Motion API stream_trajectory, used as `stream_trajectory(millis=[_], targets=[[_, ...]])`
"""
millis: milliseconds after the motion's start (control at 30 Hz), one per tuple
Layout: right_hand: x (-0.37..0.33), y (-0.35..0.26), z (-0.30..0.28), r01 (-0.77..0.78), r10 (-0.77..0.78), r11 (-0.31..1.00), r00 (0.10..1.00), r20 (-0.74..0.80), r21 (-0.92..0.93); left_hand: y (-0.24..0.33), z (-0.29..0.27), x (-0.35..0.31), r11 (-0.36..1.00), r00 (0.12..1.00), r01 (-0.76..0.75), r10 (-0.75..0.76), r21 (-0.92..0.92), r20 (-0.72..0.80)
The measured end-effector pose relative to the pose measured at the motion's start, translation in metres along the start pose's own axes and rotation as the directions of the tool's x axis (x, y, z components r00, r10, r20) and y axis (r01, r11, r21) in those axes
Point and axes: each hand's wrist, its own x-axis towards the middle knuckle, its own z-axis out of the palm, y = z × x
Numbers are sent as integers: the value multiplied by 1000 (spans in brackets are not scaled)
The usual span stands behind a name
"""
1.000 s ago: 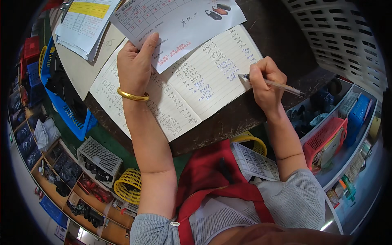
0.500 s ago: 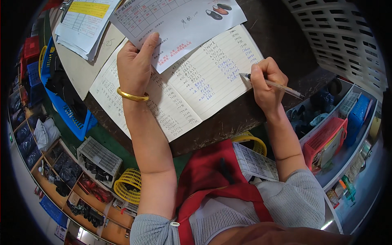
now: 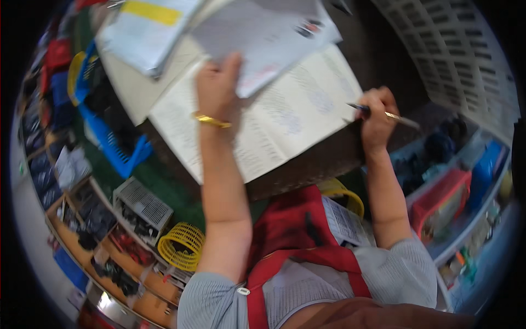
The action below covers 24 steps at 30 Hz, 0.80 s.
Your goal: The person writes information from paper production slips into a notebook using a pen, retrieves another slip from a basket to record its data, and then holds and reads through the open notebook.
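Observation:
An open lined notebook (image 3: 323,112) with handwritten columns lies on the dark table (image 3: 307,178). My left hand (image 3: 216,90) is at the lower left edge of a printed white sheet (image 3: 263,33), thumb on top and the other fingers mostly hidden; it seems to grip that edge. The sheet covers the notebook's upper left part and carries small shoe pictures. Beside the right page's edge, my right hand (image 3: 378,118) is closed round a slim pen (image 3: 404,120). The pen's dark tip points left, seemingly just off the paper.
Papers with a yellow band (image 3: 145,41) lie at the far left. A white slatted basket (image 3: 457,55) stands far right. Lower right sits a red basket (image 3: 441,200). Left of the table are a blue basket (image 3: 118,156), a grey crate (image 3: 143,203), a yellow basket (image 3: 183,241) and wooden shelving (image 3: 109,260).
The pen tip has moved from the written column on the right page to its outer edge. The view has shifted and is blurred. The left hand stays at the sheet.

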Motion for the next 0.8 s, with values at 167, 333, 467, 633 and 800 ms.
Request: stream_trajectory(millis=[167, 333, 467, 633, 800], targets=[[0, -6, -2, -21, 20, 998, 1000, -5, -64, -29, -18, 45, 938, 994, 26, -62, 346, 95], [0, -12, -2, -138, 138, 987, 990, -8, -86, 22, -23, 29, 941, 964, 253, -226, -225, 141], [11, -28, 11, -319, 326, 945, 937, -124, 73, 94, -75, 19, 841, 994, 80, -107, -535, -20], [14, -26, -7, -371, 446, 882, 857, -258, 290, 123, -254, 43, 847, 916, -226, 16, -482, -401], [-47, -72, 36, -286, 344, 938, 834, -431, 195, 110, -483, 38, 822, 616, -428, -41, -377, -787]])
